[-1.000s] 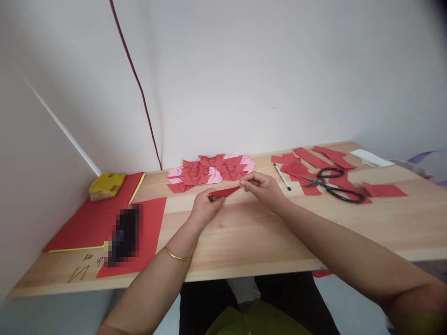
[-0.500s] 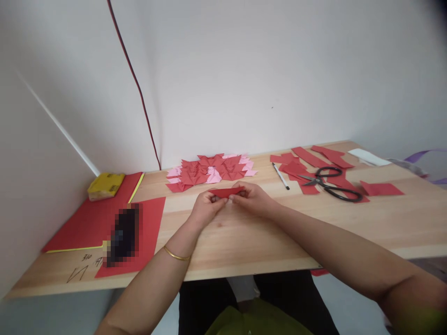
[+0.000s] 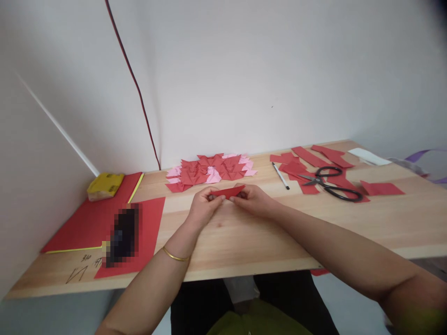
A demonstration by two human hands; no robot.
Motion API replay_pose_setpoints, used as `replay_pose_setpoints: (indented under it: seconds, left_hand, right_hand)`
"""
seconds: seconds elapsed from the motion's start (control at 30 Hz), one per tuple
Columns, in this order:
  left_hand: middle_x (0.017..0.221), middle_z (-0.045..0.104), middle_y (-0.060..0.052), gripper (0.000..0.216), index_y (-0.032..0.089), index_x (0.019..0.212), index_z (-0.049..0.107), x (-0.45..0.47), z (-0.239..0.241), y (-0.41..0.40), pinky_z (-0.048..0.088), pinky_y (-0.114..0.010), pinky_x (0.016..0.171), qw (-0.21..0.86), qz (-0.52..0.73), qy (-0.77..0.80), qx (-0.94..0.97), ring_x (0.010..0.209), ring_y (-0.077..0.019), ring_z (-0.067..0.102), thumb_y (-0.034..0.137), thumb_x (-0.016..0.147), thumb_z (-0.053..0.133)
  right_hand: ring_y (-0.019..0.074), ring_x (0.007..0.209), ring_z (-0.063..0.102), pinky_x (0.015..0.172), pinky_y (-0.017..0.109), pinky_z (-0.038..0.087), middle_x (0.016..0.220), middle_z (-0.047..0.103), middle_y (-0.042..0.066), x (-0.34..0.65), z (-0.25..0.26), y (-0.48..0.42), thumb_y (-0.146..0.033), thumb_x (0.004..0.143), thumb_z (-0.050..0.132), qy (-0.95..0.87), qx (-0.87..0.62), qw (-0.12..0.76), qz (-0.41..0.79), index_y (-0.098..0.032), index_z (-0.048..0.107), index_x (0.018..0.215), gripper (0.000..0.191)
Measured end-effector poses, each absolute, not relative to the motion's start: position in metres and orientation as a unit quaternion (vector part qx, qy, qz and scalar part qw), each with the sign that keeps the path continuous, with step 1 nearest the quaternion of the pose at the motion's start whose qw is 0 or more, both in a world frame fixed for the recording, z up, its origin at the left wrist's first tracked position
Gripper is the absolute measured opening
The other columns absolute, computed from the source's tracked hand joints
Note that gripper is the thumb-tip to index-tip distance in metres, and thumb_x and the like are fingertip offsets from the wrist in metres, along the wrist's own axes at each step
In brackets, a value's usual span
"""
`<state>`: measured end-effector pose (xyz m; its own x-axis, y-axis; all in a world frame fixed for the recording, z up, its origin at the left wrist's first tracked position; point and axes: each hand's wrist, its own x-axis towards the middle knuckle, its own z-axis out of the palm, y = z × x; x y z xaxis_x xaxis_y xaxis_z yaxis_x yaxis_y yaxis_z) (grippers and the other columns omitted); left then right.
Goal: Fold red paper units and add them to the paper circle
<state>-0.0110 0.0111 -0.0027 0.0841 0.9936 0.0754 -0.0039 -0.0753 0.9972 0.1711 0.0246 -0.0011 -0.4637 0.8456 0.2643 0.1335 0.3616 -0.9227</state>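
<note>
Two hands on one red paper piece (image 3: 228, 191), held over wooden table (image 3: 251, 242): left hand (image 3: 204, 204) pinches left end, right hand (image 3: 256, 200) right end, thumbs just apart. Change: right hand, one second ago out at paper's tip, now close beside left. Probable meaning: paper evenly controlled, crease perhaps being pressed, shaping seemingly unfinished. Farther: black-handled scissors (image 3: 319, 180) and pen (image 3: 281, 176), untouched; folded red and pink pieces (image 3: 223, 168) near wall (image 3: 223, 83), unmoved.
</note>
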Motion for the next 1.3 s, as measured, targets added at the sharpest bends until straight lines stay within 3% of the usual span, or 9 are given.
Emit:
replay_pose_setpoints:
  seconds: [0.23, 0.43, 0.53, 0.67, 0.83, 1.03, 1.2, 1.3]
  left_hand:
    - [0.059, 0.057, 0.001, 0.017, 0.013, 0.068, 0.064, -0.019, 0.003, 0.016, 0.039, -0.021, 0.058, 0.443, 0.554, 0.457, 0.537, 0.057, -0.0078, 0.05, 0.028, 0.067, 0.073]
    - [0.063, 0.056, 0.003, 0.023, 0.017, 0.083, 0.063, -0.022, 0.008, 0.016, 0.045, -0.024, 0.063, 0.534, 0.606, 0.385, 0.446, 0.057, -0.0082, 0.052, 0.028, 0.066, 0.072]
    - [0.07, 0.06, 0.001, 0.034, 0.017, 0.094, 0.063, -0.017, 0.006, 0.012, 0.045, -0.024, 0.063, 0.555, 0.544, 0.396, 0.489, 0.06, -0.0089, 0.054, 0.026, 0.063, 0.074]
    - [0.069, 0.062, -0.002, 0.025, 0.012, 0.088, 0.068, -0.01, 0.001, 0.009, 0.041, -0.023, 0.059, 0.47, 0.431, 0.464, 0.615, 0.06, -0.0101, 0.051, 0.028, 0.068, 0.069]
    - [0.069, 0.062, -0.002, 0.024, 0.011, 0.088, 0.067, -0.011, 0.007, 0.009, 0.034, -0.021, 0.052, 0.439, 0.379, 0.48, 0.658, 0.055, -0.0089, 0.046, 0.028, 0.073, 0.061]
    - [0.056, 0.052, 0.002, 0.018, 0.011, 0.075, 0.064, -0.015, 0.012, 0.008, 0.027, -0.021, 0.046, 0.408, 0.354, 0.542, 0.644, 0.048, -0.0077, 0.038, 0.028, 0.07, 0.061]
    - [0.059, 0.056, 0.0, 0.018, 0.012, 0.078, 0.066, -0.018, 0.006, 0.01, 0.032, -0.022, 0.05, 0.398, 0.381, 0.533, 0.642, 0.051, -0.0096, 0.044, 0.027, 0.068, 0.061]
    - [0.061, 0.058, 0.0, 0.019, 0.013, 0.08, 0.067, -0.019, 0.002, 0.011, 0.034, -0.022, 0.054, 0.387, 0.394, 0.527, 0.646, 0.055, -0.0108, 0.047, 0.025, 0.067, 0.062]
  right_hand:
    - [0.0156, 0.07, 0.059, 0.062, 0.027, 0.045, 0.081, 0.067, 0.004, 0.173, 0.004, 0.025, -0.037, 0.076, 0.062, -0.687, -0.387, 0.372, 0.49, -0.014, 0.066, 0.088, 0.026]
    - [0.0148, 0.067, 0.057, 0.057, 0.025, 0.041, 0.077, 0.066, 0.004, 0.174, 0.005, 0.024, -0.038, 0.075, 0.063, -0.66, -0.391, 0.38, 0.517, -0.015, 0.066, 0.09, 0.027]
    - [0.0159, 0.073, 0.059, 0.061, 0.026, 0.043, 0.081, 0.067, 0.004, 0.173, 0.004, 0.023, -0.037, 0.075, 0.064, -0.652, -0.378, 0.398, 0.524, -0.017, 0.067, 0.088, 0.025]
    - [0.0164, 0.076, 0.06, 0.066, 0.027, 0.045, 0.081, 0.067, 0.004, 0.17, -0.001, 0.023, -0.039, 0.074, 0.065, -0.657, -0.36, 0.4, 0.528, -0.016, 0.065, 0.083, 0.024]
    - [0.0137, 0.068, 0.056, 0.062, 0.024, 0.041, 0.073, 0.063, 0.002, 0.172, 0.002, 0.024, -0.039, 0.078, 0.061, -0.698, -0.37, 0.39, 0.473, -0.016, 0.065, 0.078, 0.023]
    - [0.0114, 0.059, 0.047, 0.055, 0.024, 0.035, 0.063, 0.055, 0.0, 0.184, 0.012, 0.03, -0.041, 0.078, 0.061, -0.696, -0.403, 0.439, 0.4, -0.016, 0.063, 0.07, 0.026]
    - [0.0123, 0.065, 0.051, 0.064, 0.026, 0.041, 0.066, 0.056, 0.0, 0.196, 0.017, 0.035, -0.043, 0.081, 0.056, -0.632, -0.44, 0.526, 0.36, -0.018, 0.059, 0.072, 0.027]
    - [0.0149, 0.074, 0.055, 0.071, 0.029, 0.044, 0.08, 0.062, 0.003, 0.196, 0.019, 0.034, -0.042, 0.081, 0.057, -0.653, -0.433, 0.538, 0.313, -0.019, 0.061, 0.085, 0.023]
